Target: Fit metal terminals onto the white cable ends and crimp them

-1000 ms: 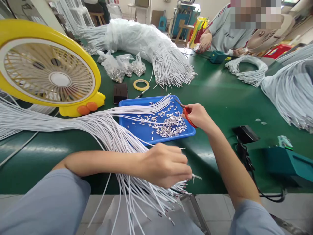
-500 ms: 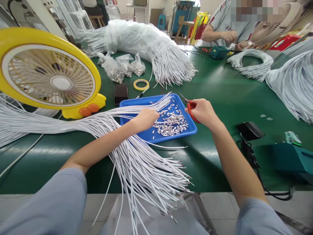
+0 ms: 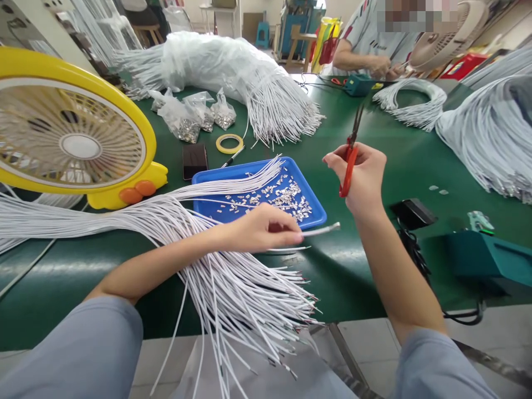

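Near a blue tray (image 3: 319, 215) of silvery bits (image 3: 291, 195), hands (image 3: 266, 228) hold cable (image 3: 322, 230) and scissors (image 3: 350, 166).

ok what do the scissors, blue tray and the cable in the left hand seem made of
Scissors: dark blades, probably steel by their slim, greyish look, and smooth red handles, likely plastic. 
Blue tray: probably moulded plastic, given its even colour, rounded corners and sheen. 
Cable: smooth white covering, likely plastic or rubber, going by its even surface; the core is too small to tell.
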Tool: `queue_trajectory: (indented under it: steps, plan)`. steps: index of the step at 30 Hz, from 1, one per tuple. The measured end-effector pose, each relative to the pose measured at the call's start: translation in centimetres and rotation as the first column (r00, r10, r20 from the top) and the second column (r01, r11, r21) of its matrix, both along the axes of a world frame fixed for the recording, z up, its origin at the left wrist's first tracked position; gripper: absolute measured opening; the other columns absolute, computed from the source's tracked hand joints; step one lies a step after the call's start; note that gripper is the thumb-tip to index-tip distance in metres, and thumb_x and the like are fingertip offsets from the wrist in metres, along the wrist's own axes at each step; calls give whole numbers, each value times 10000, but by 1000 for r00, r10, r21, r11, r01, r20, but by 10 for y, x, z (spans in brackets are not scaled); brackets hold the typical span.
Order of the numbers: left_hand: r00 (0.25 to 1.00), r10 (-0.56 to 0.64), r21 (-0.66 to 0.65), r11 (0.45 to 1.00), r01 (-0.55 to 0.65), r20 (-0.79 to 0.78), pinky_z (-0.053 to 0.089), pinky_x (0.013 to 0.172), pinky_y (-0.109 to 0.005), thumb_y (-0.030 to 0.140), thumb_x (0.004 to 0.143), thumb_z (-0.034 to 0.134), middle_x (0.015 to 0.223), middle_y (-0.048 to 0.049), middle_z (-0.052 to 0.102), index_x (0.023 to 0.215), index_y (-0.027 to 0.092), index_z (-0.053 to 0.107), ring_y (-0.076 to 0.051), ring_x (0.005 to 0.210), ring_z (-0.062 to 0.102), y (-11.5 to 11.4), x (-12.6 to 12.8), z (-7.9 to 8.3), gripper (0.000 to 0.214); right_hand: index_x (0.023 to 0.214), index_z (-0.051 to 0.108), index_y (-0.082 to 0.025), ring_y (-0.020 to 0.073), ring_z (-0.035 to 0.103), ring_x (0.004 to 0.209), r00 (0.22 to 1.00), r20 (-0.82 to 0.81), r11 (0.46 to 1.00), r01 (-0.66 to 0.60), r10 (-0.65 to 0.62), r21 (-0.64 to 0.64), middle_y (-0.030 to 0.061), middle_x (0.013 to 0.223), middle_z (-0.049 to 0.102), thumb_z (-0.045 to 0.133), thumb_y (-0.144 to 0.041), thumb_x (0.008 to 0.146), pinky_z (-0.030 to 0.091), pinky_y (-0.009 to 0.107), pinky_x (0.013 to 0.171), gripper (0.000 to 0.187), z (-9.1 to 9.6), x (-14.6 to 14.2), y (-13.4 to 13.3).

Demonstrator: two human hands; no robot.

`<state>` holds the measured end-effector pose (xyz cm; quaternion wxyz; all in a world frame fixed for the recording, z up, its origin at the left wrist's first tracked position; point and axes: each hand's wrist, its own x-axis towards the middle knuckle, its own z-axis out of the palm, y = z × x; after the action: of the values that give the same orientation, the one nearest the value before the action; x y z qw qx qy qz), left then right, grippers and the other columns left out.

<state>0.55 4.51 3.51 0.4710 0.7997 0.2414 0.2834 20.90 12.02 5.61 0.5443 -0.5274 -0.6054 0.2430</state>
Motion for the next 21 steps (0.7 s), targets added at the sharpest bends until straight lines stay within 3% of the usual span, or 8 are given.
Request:
queue_trajectory:
  steps: [3, 5, 9, 11, 21]
  plan:
    - [981, -153, -181, 968, 173, 119, 427, 506, -178, 239, 854, 629, 686, -56, 653, 846, 72, 714, -76, 571, 537, -28, 6, 11, 188, 639, 611, -175, 92, 482, 544, 982, -142, 992, -127, 126, 2, -14, 616, 601, 703, -187, 680, 377, 255, 536, 101, 3, -13, -15]
    - [968, -145, -250, 949, 194, 203, 429, 468, -174, 217, 845, 634, 716, -56, 642, 833, 73, 711, -64, 529, 539, -30, 7, 12, 163, 634, 624, -181, 103, 525, 572, 963, -180, 978, -206, 198, -22, -14, 622, 611, 708, -169, 682, 403, 254, 548, 98, 6, -20, -28]
    - [913, 184, -220, 969, -108, 364, 446, 511, -188, 238, 812, 673, 689, -40, 615, 707, 113, 707, -79, 585, 547, -5, 2, 4, 167, 678, 660, -198, 137, 624, 695, 923, -197, 935, -348, 330, -64, 5, 743, 690, 720, -185, 713, 491, 275, 656, 71, 16, -29, -52]
    - [877, 268, -183, 960, -210, 399, 437, 546, -199, 262, 784, 709, 664, -32, 614, 680, 126, 707, -85, 617, 534, 7, 0, 2, 171, 718, 674, -208, 142, 642, 725, 909, -186, 920, -388, 373, -51, 11, 808, 714, 709, -214, 747, 510, 286, 695, 46, 19, -30, -61]
    - [846, 319, -114, 947, -299, 428, 406, 505, -183, 256, 729, 771, 616, -2, 586, 664, 127, 710, -62, 559, 501, 11, 0, 0, 157, 701, 591, -222, 126, 574, 616, 909, -140, 917, -398, 391, -23, -15, 710, 642, 756, -195, 702, 475, 287, 563, 168, 16, -34, -70]
